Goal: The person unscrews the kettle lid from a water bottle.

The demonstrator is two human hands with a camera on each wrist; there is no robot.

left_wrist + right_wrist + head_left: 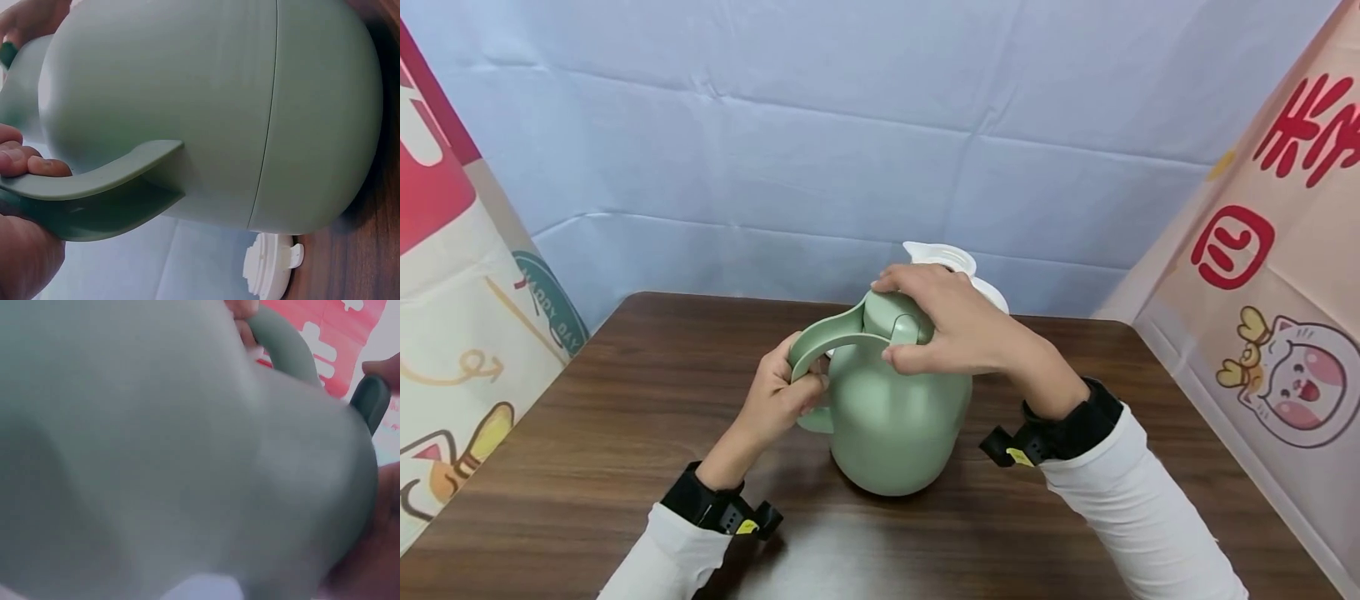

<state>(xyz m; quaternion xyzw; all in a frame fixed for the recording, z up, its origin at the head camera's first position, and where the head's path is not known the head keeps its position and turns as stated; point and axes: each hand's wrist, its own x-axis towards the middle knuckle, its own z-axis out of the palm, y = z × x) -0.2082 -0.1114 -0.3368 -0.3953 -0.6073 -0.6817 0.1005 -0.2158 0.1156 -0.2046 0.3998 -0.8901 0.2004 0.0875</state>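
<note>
A pale green thermos jug [891, 425] stands upright on the brown wooden table [587, 467]. My left hand [778, 387] grips its looped handle [119, 172], fingers wrapped around the bar with the thumb on the near side. Across the top of the jug lies my right hand [958, 321], holding the green lid [887, 312] between the thumb on the near side and fingers on the far side. In the right wrist view the jug's body fills most of the picture, with a lid lever [372, 400] at the right.
Behind the jug is a white spouted piece [942, 254], partly hidden by my right hand. The left wrist view shows a white ridged round piece [270, 265] beyond the jug's base. A pale blue cloth [775, 150] hangs behind the table; printed sheets [1262, 350] flank it.
</note>
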